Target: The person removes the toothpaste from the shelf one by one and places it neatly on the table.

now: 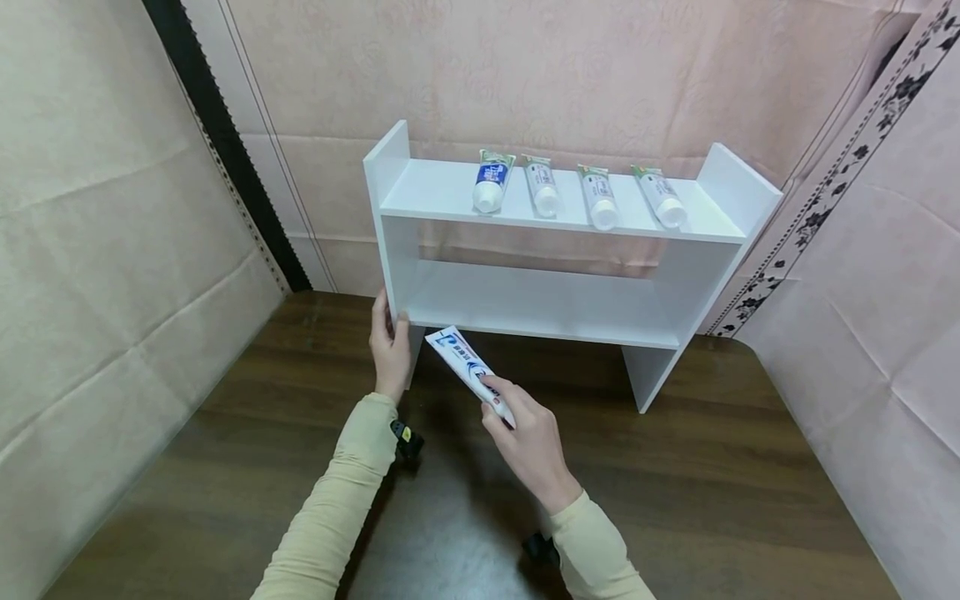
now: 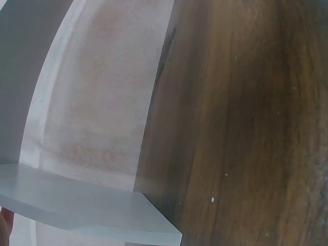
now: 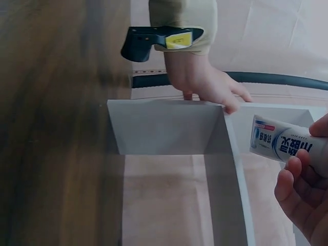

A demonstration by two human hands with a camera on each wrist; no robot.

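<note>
A white toothpaste tube (image 1: 470,372) with blue print is pinched in my right hand (image 1: 531,437), its flat end pointing up and left. It is in front of the lower board of a white two-tier shelf (image 1: 540,287). My left hand (image 1: 390,346) grips the shelf's left side panel, thumb at the front edge, seen also in the right wrist view (image 3: 205,87). Only a fingertip (image 2: 6,223) shows in the left wrist view. On the top board lie several toothpaste tubes in a row, caps forward; the leftmost tube (image 1: 491,182) has a darker blue label.
The shelf stands at the back of a brown wooden table (image 1: 712,467). Pale patterned cloth (image 1: 555,75) hangs behind it and on both sides. A dark strip (image 1: 225,142) runs down the cloth at the left.
</note>
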